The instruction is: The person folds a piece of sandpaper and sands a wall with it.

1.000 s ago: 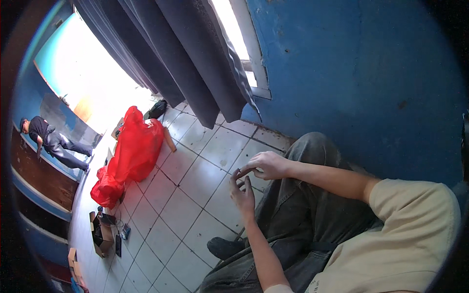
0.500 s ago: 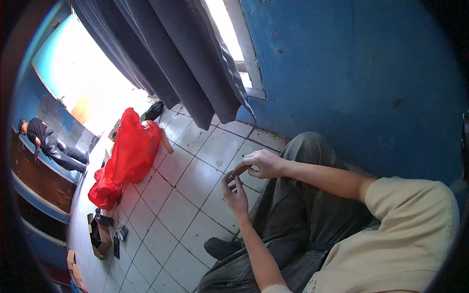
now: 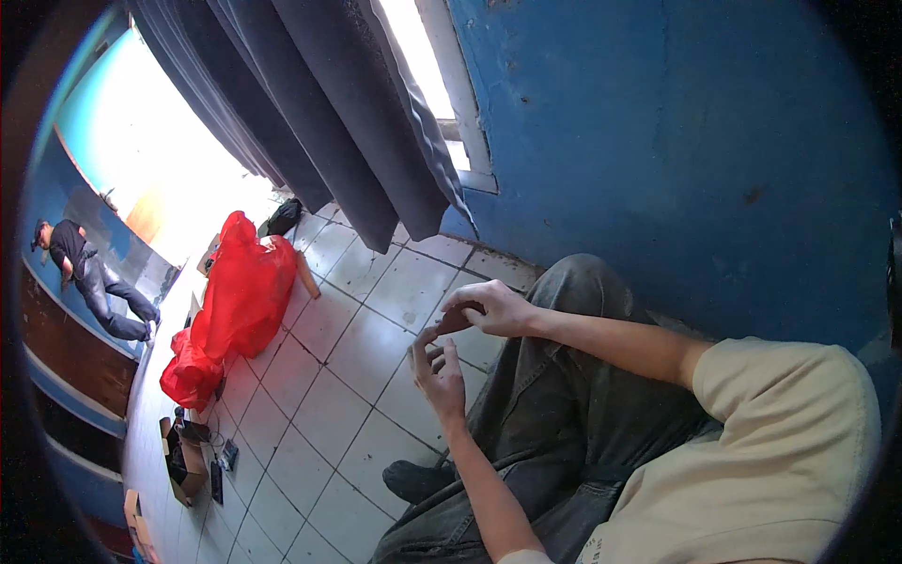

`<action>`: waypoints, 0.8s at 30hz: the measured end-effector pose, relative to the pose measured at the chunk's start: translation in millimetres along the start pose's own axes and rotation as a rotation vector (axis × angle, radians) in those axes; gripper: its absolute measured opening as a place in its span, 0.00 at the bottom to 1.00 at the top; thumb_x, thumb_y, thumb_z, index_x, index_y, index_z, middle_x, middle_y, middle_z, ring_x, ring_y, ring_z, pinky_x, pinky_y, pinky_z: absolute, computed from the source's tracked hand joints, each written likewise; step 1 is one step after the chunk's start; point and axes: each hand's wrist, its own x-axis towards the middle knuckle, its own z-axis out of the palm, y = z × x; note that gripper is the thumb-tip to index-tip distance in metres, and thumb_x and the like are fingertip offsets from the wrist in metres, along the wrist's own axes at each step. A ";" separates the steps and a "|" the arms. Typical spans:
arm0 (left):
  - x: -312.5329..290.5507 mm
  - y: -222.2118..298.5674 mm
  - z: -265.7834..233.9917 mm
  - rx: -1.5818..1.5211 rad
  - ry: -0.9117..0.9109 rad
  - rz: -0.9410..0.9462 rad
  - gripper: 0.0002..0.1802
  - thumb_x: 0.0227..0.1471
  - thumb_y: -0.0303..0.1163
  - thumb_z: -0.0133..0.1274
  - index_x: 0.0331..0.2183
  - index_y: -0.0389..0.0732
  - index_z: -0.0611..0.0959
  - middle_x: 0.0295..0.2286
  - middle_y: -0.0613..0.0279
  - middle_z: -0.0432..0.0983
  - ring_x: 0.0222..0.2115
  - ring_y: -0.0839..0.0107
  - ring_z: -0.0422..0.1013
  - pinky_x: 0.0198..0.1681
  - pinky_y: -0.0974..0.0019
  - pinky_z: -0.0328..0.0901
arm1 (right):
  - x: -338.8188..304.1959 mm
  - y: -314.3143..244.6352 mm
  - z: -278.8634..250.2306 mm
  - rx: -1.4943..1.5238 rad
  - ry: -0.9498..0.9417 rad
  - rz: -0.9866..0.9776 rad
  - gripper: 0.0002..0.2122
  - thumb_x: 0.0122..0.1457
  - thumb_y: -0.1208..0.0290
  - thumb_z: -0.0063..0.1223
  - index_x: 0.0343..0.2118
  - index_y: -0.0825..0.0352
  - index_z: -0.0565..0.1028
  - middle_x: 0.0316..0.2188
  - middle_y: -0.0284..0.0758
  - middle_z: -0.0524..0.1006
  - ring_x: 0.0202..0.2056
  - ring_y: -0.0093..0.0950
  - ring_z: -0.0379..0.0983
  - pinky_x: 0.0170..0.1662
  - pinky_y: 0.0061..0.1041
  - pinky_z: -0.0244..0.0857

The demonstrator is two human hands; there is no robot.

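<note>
A flat, dark-brown piece [image 3: 458, 321] is between my hands, above my crossed legs; its exact kind is hard to make out. My right hand [image 3: 500, 310] grips its upper side, with curled fingers and the thumb on it. Just below, my left hand [image 3: 438, 374] has its forefinger at the piece's near-left end and its thumb close under it, the other fingers bent. Part of the piece is covered by the right fingers.
A red plastic bag [image 3: 246, 296] lies on the white tiled floor [image 3: 329, 414] at left. Near it stands an open cardboard box [image 3: 183, 461] with dark items. A dark curtain [image 3: 329, 113] hangs beside the blue wall [image 3: 676, 169]. A person [image 3: 89, 273] is at far left.
Both hands have shifted slightly left, and more of the brown piece's flat face shows. The person at far left has changed stance, legs now further apart.
</note>
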 end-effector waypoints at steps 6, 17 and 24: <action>-1.5 6.4 5.6 0.076 0.051 0.103 0.18 0.48 0.26 0.53 0.43 0.43 0.72 0.34 0.65 0.67 0.35 0.75 0.66 0.34 0.71 0.64 | -2.5 5.8 -2.7 0.363 -0.130 0.202 0.17 0.42 0.84 0.44 0.39 0.70 0.75 0.32 0.40 0.78 0.37 0.25 0.74 0.43 0.24 0.67; 3.0 -11.4 1.0 -0.197 0.193 0.008 0.11 0.44 0.21 0.57 0.33 0.36 0.74 0.31 0.62 0.68 0.36 0.71 0.67 0.41 0.67 0.66 | 2.2 -7.0 -12.3 0.780 -0.225 0.435 0.16 0.52 0.75 0.53 0.46 0.71 0.71 0.36 0.37 0.76 0.35 0.19 0.72 0.41 0.19 0.67; 0.9 0.3 5.0 -0.079 0.306 0.223 0.11 0.46 0.18 0.54 0.34 0.36 0.74 0.33 0.61 0.70 0.40 0.70 0.67 0.43 0.65 0.65 | -1.5 -7.4 -8.3 0.940 -0.449 0.637 0.23 0.53 0.65 0.56 0.48 0.75 0.67 0.31 0.30 0.71 0.27 0.17 0.65 0.30 0.17 0.61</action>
